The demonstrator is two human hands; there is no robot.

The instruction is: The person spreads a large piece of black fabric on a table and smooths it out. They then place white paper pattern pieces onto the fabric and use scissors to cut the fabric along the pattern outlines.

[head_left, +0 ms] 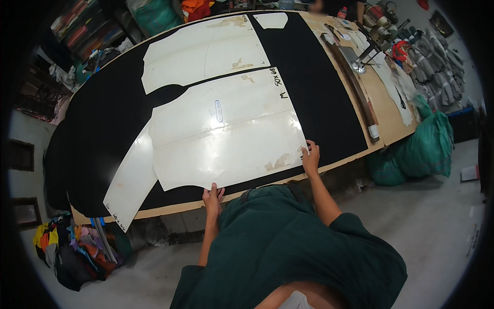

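A large white garment pattern piece lies on black fabric spread over the table. Its near edge is pinched at the armhole side by my left hand, thumb on top. My right hand grips the same piece at its near right corner, fingers over the edge. Beyond it is a second white body pattern piece. A long narrow pattern piece sits at the left, partly under the near one and jutting past the table's front edge. At the far side lies a small white pattern piece.
A long wooden bar runs along the right of the fabric, near a metal cutting device and scissors. Green sacks stand at the right. Colourful cloth scraps are piled at the lower left. Another person is at the far end.
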